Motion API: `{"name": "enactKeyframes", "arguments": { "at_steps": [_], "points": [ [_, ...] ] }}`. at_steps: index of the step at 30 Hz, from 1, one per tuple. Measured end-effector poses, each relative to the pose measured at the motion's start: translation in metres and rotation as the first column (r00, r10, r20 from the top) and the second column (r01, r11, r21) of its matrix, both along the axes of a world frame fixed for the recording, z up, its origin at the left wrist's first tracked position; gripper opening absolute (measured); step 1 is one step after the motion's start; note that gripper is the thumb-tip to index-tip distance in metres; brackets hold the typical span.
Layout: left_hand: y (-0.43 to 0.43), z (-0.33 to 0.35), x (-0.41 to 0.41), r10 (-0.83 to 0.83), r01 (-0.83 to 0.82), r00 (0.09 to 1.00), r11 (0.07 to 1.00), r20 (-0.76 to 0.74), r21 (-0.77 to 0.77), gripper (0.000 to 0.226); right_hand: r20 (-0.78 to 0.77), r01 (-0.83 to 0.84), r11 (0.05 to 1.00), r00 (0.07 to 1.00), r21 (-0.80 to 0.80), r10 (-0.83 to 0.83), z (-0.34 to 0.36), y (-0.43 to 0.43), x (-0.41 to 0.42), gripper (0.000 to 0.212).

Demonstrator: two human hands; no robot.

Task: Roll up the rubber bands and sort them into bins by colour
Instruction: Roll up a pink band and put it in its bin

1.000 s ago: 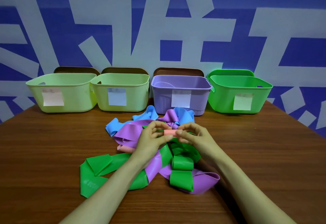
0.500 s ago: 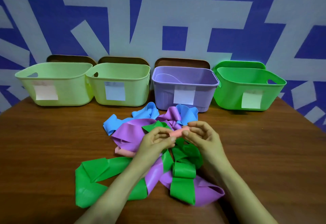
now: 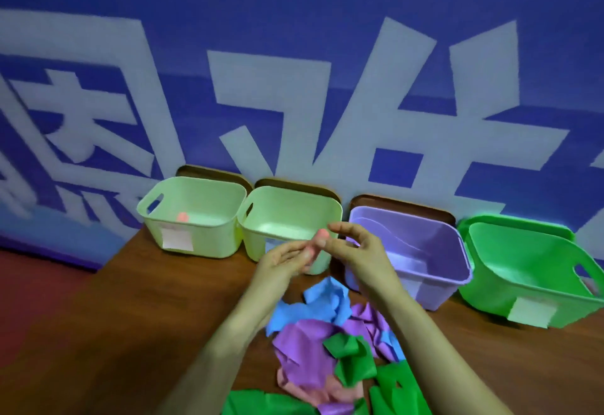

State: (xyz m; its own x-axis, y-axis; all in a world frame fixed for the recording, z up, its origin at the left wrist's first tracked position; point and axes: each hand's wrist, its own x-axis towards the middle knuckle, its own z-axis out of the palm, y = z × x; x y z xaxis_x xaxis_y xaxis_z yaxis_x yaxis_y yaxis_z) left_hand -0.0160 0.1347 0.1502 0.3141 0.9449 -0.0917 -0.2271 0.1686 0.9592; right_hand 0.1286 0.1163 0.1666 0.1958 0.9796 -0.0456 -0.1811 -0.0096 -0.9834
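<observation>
The whole view is smeared, so fine edges are lost. Of the pink roll only a small rounded end is seen, raised above the bench in front of the second pale bin. The rest of the roll is hidden behind fingertips. Its long axis appears to run up and away toward the bins, though this cannot be read with certainty.

The roll is pinched at the fingertips of the left hand, whose fingers are stretched toward the right. The right hand is held just beside the roll with its thumb raised and fingers loosely curved. Whether it grasps the roll or has let go cannot be told.

Four smooth plastic bins with rounded corners and cut-out handles are lined up along the wall. The first pale bin is at the left, with a blurred pink lump inside. The second pale bin touches it, then come a purple bin and a green bin. The green bin is cut off by the right edge. Paper labels are stuck on the fronts, and the one on the second bin is mostly covered by the left hand. Brown boards are partly hidden behind the bins.

On the wood-grain bench below the hands, flat, matt, crumpled bands are heaped together. They are blue, purple, green and pink. The nearest green ones are cut off by the lower edge.
</observation>
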Motion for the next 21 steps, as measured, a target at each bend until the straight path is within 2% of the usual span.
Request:
{"name": "enactKeyframes", "arguments": {
  "at_steps": [3,7,13,15,18,21],
  "points": [
    [0.034,0.028,-0.035,0.084,-0.083,0.996,0.996,0.024,-0.032,0.025,0.102,-0.069,0.998,0.992,-0.006,0.069,0.034,0.04,-0.034,0.024],
    [0.08,0.047,-0.082,0.166,-0.164,0.986,0.985,0.026,-0.051,0.022,0.11,-0.158,0.987,0.981,-0.043,0.162,0.055,0.096,-0.082,0.009],
    [0.145,0.037,-0.144,0.226,-0.228,0.974,0.963,-0.027,-0.146,0.022,0.07,-0.22,0.963,0.97,-0.154,0.233,0.044,0.177,-0.148,0.023],
    [0.17,0.029,-0.163,0.212,-0.227,0.971,0.962,-0.108,-0.155,0.023,0.045,-0.237,0.95,0.967,-0.202,0.251,0.032,0.205,-0.165,0.018],
    [0.21,0.015,-0.189,0.192,-0.244,0.932,0.96,-0.307,-0.14,0.026,0.004,-0.253,0.927,0.964,-0.278,0.264,0.01,0.245,-0.19,0.009],
    [0.253,0.001,-0.21,0.186,-0.272,0.779,0.961,-0.598,-0.056,0.024,-0.026,-0.239,0.891,0.968,-0.387,0.248,-0.022,0.286,-0.214,0.011]
  ]
}}
